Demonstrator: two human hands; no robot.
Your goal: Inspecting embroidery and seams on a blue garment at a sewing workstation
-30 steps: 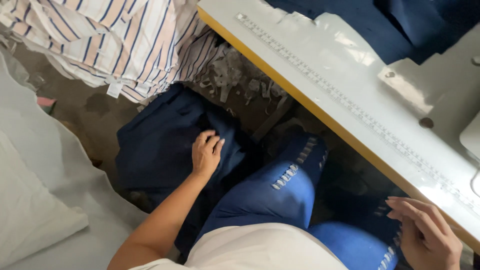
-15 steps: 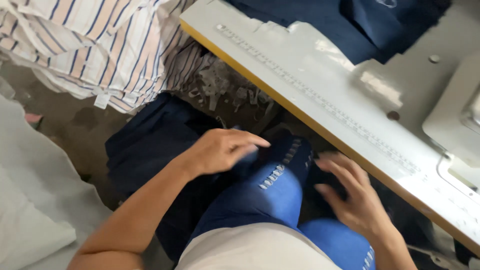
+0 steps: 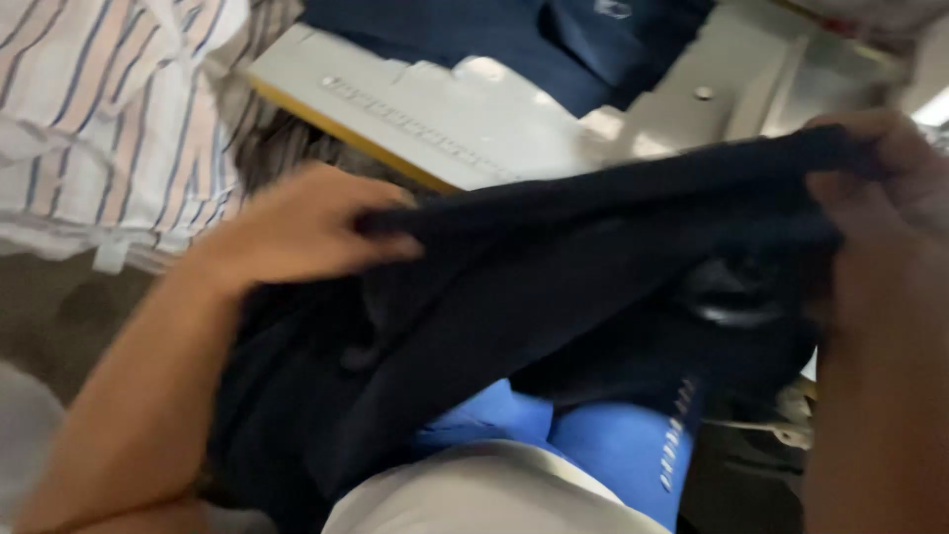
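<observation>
You have the dark cloth (image 3: pixel 554 297) stretched between both hands, held up over your lap in front of the tabletop (image 3: pixel 445 119). Your left hand (image 3: pixel 297 232) has its grip clenched on the cloth's edge at about 9 o'clock, fingers curled over the top of the fold. Your right hand (image 3: pixel 875 178) pinches the opposite end up at about 2 o'clock, its grip likewise closed on the fabric, though motion blur hides the fingertips.

The relation that counts: the cloth's long axis runs from your left hand up and across to your right, rising slightly toward 2 o'clock, roughly parallel to the tabletop's near edge. The top edge is taut between the two grips; the rest hangs down toward 7 o'clock, draping over your left forearm and your blue jeans (image 3: pixel 613 445).

The tabletop lies just beyond the cloth at 12 o'clock, with more dark fabric (image 3: pixel 514 40) lying on it. Your right hand is nearer the tabletop; your left sits out past its near corner. A striped garment (image 3: pixel 109 119) sits at 10 o'clock, well apart from the cloth.
</observation>
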